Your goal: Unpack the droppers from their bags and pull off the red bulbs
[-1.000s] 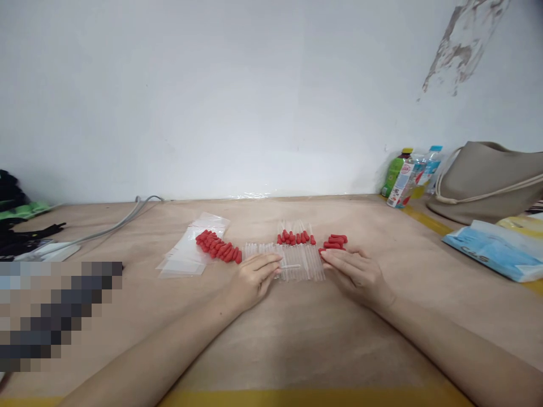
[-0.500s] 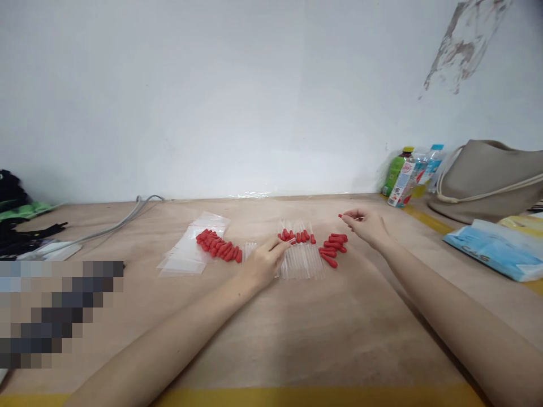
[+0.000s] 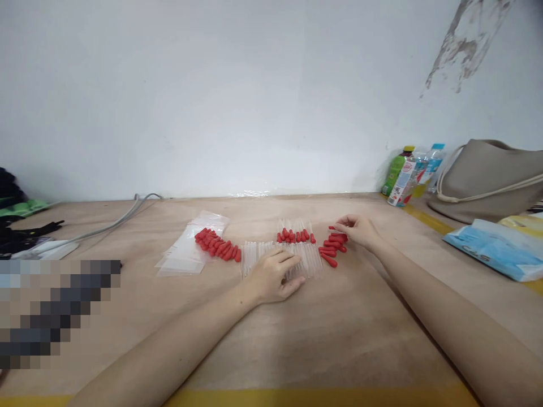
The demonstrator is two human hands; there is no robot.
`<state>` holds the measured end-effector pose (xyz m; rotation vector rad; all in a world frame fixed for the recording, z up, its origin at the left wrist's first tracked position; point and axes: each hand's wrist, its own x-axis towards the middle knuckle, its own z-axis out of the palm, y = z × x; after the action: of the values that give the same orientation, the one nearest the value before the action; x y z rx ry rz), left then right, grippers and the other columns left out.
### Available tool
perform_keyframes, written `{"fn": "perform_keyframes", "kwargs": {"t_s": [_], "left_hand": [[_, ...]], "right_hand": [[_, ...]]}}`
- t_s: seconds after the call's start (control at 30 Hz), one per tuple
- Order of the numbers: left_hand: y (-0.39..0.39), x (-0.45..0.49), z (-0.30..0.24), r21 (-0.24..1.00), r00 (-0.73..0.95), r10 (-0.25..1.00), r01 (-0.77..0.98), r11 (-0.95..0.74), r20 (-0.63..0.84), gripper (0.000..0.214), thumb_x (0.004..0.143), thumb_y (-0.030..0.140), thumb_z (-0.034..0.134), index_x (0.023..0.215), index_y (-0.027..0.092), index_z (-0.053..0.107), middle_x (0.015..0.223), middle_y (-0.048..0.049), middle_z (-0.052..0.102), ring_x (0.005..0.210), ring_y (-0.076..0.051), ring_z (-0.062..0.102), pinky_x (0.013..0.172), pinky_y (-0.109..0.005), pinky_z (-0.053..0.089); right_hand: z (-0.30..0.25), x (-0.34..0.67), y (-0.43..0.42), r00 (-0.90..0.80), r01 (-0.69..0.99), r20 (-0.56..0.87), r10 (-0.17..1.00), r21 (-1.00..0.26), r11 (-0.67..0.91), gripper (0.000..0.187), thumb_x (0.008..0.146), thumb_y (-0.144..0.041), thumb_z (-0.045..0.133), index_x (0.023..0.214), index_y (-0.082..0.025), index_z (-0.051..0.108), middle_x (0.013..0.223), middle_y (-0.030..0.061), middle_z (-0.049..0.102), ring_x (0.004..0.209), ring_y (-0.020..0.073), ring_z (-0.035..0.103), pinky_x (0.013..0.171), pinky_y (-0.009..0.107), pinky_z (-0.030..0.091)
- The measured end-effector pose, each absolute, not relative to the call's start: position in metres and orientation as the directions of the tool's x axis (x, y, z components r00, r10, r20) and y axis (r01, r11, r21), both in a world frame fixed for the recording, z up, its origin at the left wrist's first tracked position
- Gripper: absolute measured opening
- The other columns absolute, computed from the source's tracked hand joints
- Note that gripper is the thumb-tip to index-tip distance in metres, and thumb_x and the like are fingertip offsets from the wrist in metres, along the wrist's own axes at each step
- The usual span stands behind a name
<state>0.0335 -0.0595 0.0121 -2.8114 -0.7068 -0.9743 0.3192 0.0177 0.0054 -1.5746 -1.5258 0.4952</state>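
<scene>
A row of clear glass dropper tubes (image 3: 258, 252) lies on the brown table (image 3: 297, 339). Some tubes further back wear red rubber bulbs (image 3: 296, 236). My left hand (image 3: 275, 276) rests on the near ends of the clear tubes, fingers curled over them. My right hand (image 3: 358, 230) reaches to a small pile of loose red bulbs (image 3: 331, 249) right of the tubes, its fingertips pinched at the pile's top. A second heap of red bulbs (image 3: 217, 246) lies to the left beside clear plastic bags (image 3: 186, 252).
Drink bottles (image 3: 408, 175), a beige bag (image 3: 487, 178) and a blue packet (image 3: 492, 247) stand at the right. A grey cable (image 3: 114, 225) and dark items (image 3: 21, 232) lie at the left. A yellow stripe marks the table's near edge.
My left hand moved back from the capped droppers onto the near ends of the clear tubes. My right hand, raised half a second ago with a red bulb, came down onto the right pile.
</scene>
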Motion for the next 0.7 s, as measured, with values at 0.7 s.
{"fn": "perform_keyframes", "kwargs": {"t_s": [0.7], "left_hand": [[-0.071,0.006,0.005,0.130,0.635,0.427,0.459,-0.879,0.644,0.023,0.079,0.020,0.052,0.101,0.018,0.058,0.102,-0.0093,0.057,0.099,-0.020,0.050,0.086,-0.038,0.044]], "right_hand": [[0.025,0.308,0.034,0.188,0.746,0.208,0.960,-0.666,-0.002,0.024,0.070,-0.038,0.055,0.078,-0.018,0.064,0.079,0.0039,0.065,0.071,0.0154,0.057,0.057,0.023,0.041]]}}
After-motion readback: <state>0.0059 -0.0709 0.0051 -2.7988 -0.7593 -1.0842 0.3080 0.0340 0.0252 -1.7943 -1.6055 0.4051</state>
